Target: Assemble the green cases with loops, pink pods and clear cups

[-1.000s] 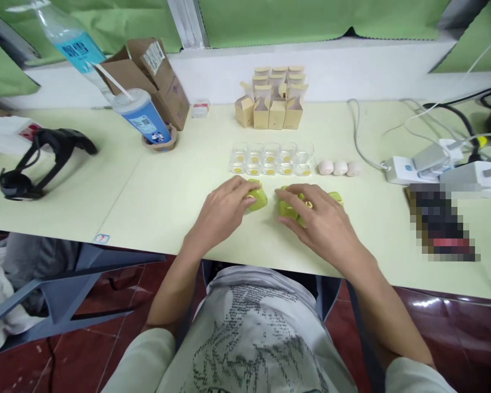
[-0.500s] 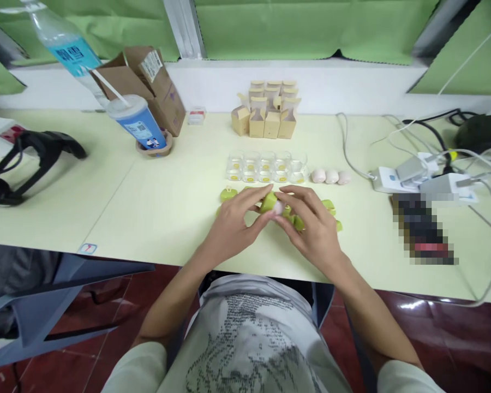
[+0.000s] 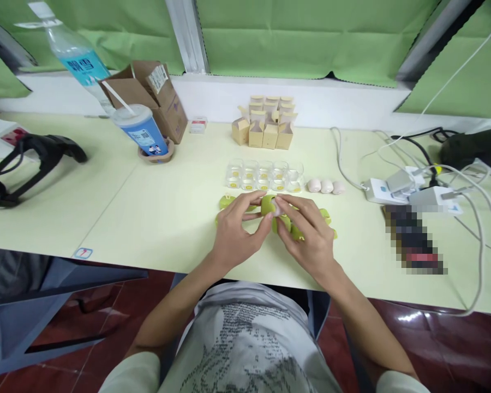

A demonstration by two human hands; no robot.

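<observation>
My left hand (image 3: 236, 232) pinches a small green cup-like cover (image 3: 267, 204) between thumb and fingers, just above the table. My right hand (image 3: 309, 234) meets it from the other side, its fingertips closed on a pale pink rounded piece (image 3: 277, 208) that shows at the cover's open side. How deep that piece sits inside is hidden by the fingers. Beneath and around both hands lie several more green covers (image 3: 226, 201), partly covered by them. Behind the hands is a row of clear plastic cups (image 3: 264, 176). Three pale pink rounded pieces (image 3: 326, 186) rest beside the cups.
Small open cardboard boxes (image 3: 270, 136) stand together near the wall. A blue drink cup (image 3: 144, 134), a brown carton (image 3: 169, 112) and a large bottle (image 3: 79, 60) are at the back left. To the right are a power strip (image 3: 382, 191), cables and a pixelated dark object (image 3: 413, 240).
The view has shifted slightly, so the table sits lower in it. The green cover has turned a little between my hands, and my right fingertips have moved over the pale pink piece.
</observation>
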